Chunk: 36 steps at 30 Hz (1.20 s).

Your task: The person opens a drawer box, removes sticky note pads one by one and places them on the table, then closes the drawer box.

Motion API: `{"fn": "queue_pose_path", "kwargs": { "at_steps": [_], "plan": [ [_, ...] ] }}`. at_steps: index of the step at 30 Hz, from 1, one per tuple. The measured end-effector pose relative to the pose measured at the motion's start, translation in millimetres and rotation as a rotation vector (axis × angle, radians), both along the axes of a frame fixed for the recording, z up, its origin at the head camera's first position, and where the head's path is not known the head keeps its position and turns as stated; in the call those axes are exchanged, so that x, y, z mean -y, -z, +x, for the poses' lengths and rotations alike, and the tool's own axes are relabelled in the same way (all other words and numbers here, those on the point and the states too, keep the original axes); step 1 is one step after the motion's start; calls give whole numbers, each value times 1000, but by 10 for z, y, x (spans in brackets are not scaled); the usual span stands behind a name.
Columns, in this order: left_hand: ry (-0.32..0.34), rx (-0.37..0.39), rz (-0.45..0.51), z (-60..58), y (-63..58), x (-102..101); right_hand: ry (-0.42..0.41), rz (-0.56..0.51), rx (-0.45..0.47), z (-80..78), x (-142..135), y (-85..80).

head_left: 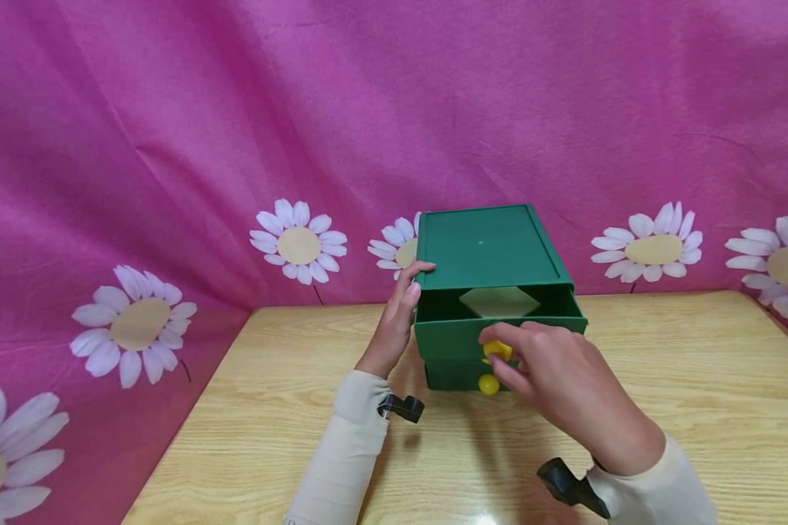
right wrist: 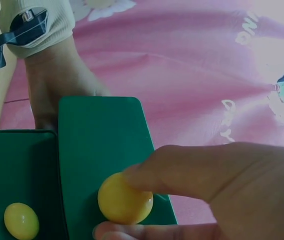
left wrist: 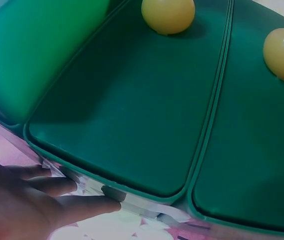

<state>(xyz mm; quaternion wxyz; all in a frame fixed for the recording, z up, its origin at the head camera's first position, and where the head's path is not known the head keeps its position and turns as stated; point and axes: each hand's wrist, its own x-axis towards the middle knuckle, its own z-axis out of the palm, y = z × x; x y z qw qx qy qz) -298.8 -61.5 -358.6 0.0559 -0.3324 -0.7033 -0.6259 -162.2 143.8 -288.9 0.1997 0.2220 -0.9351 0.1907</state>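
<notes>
A green two-drawer box (head_left: 486,244) stands on the table, its upper drawer (head_left: 453,339) pulled partly out. My right hand (head_left: 561,386) pinches that drawer's round yellow knob (right wrist: 124,200) between thumb and fingers. Below it, the lower drawer (head_left: 453,375) sits in the box, with its own yellow knob (head_left: 489,384) free. My left hand (head_left: 397,321) rests against the box's left side, fingertips at the top edge. In the left wrist view, the left hand's fingers (left wrist: 89,206) lie extended along the side. The drawer's inside shows only partly.
A wooden table (head_left: 289,437) spreads out under the box. Behind and to the left hangs a pink cloth (head_left: 368,109) with large white flowers. Black camera mounts (head_left: 403,408) stick out from both wrists.
</notes>
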Motion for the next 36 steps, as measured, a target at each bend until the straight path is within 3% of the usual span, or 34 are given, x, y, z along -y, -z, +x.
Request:
{"fn": "queue_pose_path", "kwargs": {
  "at_steps": [11, 23, 31, 36],
  "plan": [
    [10, 13, 3, 25, -25, 14, -21, 15, 1, 45, -1, -29],
    [11, 43, -26, 256, -271, 15, -29, 40, 16, 108, -17, -44],
    [21, 46, -45, 243, -281, 30, -46, 50, 8, 138, -38, -54],
    [21, 39, -44, 240, -278, 27, -65, 52, -54, 145, -52, -37]
  ]
}}
